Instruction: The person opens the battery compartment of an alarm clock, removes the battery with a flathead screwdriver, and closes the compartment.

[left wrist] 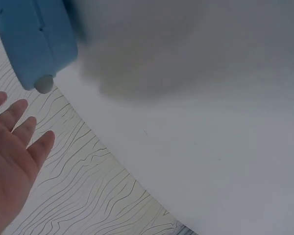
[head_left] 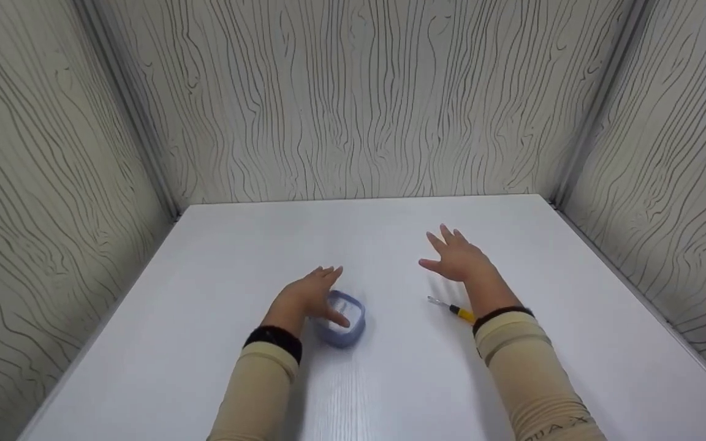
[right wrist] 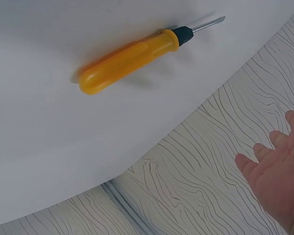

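Observation:
In the head view, a small rounded blue object (head_left: 353,311) with a pale top panel stands on the white table, left of centre. My left hand (head_left: 309,294) is beside it with fingers extended, and the thumb overlaps its top in this view. The left wrist view shows its blue side (left wrist: 36,39) with a round grey knob at one corner, apart from the spread fingers. A flathead screwdriver (right wrist: 130,61) with a yellow handle and black collar lies on the table, its metal tip pointing away. Above and beyond it, my right hand (head_left: 460,260) hovers, fingers spread and holding nothing.
The white table (head_left: 255,239) meets a pale wood-grain patterned back wall (head_left: 353,110). Similar panels rise along the left (head_left: 34,184) and right (head_left: 684,171) sides, joined by grey corner posts.

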`<state>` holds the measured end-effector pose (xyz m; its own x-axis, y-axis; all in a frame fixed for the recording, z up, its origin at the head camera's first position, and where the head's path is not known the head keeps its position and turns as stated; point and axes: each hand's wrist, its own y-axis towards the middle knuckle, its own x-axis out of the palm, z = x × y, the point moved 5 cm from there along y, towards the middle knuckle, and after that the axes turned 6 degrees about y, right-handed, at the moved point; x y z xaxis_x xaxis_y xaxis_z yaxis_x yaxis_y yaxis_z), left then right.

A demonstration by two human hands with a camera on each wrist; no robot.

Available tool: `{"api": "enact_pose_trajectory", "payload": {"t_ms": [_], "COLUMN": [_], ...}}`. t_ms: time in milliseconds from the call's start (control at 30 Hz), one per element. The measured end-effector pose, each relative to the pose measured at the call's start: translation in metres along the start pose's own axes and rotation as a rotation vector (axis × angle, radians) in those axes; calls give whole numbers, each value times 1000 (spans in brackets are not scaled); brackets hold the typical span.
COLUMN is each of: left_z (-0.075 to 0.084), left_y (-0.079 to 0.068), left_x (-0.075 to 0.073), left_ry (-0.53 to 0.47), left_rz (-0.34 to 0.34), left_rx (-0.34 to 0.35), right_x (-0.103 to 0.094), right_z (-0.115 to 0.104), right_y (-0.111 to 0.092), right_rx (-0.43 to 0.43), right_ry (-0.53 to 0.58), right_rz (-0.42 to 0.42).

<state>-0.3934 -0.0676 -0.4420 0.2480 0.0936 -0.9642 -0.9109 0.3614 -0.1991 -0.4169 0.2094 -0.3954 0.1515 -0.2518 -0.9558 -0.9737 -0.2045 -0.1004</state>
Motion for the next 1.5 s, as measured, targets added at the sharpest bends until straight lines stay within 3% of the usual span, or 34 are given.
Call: {"api": "enact_pose_trajectory", "payload": {"t_ms": [367,667,900,1167,1500], "left_z": [23,22,26,24,23], "left_y": [-11,-9,-8,-7,0], "left_x": [14,20,17,14,-3], "left_ry": [121,113,145,64,-138], "left_rz": [-47,-61,-25,-6,72], "left_rx": [129,98,139,118,191], "right_x": [2,3,5,6,0], "right_z": [4,10,12,12,-10], "right_y": [-4,-3,-2,-1,0], "right_rx": [17,18,34,42,-106], "right_ry": [21,19,18,26,61], "right_rz": [-9,1,-4,17,64]}}
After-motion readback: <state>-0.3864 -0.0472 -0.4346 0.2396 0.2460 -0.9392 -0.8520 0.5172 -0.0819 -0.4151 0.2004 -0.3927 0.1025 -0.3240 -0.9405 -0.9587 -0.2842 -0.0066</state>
